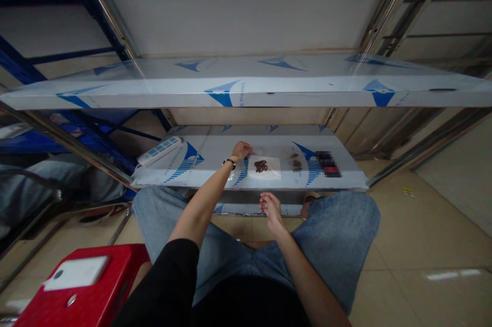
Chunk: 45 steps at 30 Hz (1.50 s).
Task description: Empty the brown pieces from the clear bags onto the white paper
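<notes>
My left hand reaches over the lower shelf, a beaded bracelet on its wrist. Its fingers are pinched together beside the upper left corner of a white square sheet; whatever is between them is too small to make out. On that sheet lies a small heap of dark brown pieces. Several more brown pieces sit on the shelf to its right. My right hand hovers in front of the shelf edge above my lap, fingers loosely curled and apart, with nothing visible in it.
A white power strip lies at the shelf's left end, a blurred-out dark and red item at the right. The film-covered upper shelf overhangs behind. A red stool bearing a white phone stands at lower left.
</notes>
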Motion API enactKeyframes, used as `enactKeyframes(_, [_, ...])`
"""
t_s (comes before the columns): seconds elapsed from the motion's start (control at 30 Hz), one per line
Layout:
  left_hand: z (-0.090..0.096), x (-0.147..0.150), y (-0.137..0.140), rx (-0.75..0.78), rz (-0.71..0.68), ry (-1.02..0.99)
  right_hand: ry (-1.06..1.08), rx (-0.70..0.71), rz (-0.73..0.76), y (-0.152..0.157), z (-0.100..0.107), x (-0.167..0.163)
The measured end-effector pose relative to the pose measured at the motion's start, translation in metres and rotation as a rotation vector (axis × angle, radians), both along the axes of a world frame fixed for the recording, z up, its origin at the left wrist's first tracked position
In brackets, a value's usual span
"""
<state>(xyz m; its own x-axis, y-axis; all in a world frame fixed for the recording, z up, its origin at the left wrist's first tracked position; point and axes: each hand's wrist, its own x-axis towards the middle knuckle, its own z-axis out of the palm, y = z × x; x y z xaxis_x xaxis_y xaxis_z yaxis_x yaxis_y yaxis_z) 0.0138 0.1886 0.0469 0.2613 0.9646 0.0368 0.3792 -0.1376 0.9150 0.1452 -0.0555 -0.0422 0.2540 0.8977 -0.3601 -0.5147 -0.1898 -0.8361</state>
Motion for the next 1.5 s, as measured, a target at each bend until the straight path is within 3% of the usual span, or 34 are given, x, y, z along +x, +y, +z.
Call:
enactKeyframes(0.33, [-0.03, -0.063, -0.064, -0.229, 0.47, -0.73, -0.195, 0.062, -0.276, 0.017, 0.007, 0.035])
enactKeyframes(0.43, [-0.038, -0.076, -0.081, -0.344, 0.517, -0.956, -0.322, 0.119, -0.278, 0.039, 0.019, 0.06])
enactKeyframes(0.57, [-0.037, -0.086, -0.098, -0.473, 0.418, -0.938, -0.804, 0.16, -0.171, 0.081, 0.04, 0.109])
enactKeyframes(0.7, [-0.025, -0.098, -0.11, -0.625, 0.302, -0.782, -1.466, 0.009, 0.091, 0.109, 0.05, 0.164])
enactKeyframes(0.8, [-0.014, -0.107, -0.12, -0.707, 0.239, -0.679, -1.709, -0.109, 0.281, 0.118, 0.043, 0.19])
enactKeyframes(0.93, [-0.01, -0.11, -0.141, -0.679, 0.182, -0.574, -1.829, -0.106, 0.403, 0.132, 0.028, 0.198])
enactKeyframes(1.17, [-0.018, -0.107, -0.17, -0.525, 0.009, -0.41, -1.874, 0.017, 0.461, 0.167, 0.02, 0.194])
enactKeyframes(1.33, [-0.015, -0.11, -0.178, -0.486, 0.015, -0.395, -1.834, 0.047, 0.477, 0.174, 0.019, 0.194])
enactKeyframes(1.5, [-0.018, -0.118, -0.184, -0.439, 0.101, -0.375, -1.775, 0.078, 0.341, 0.168, 0.024, 0.188])
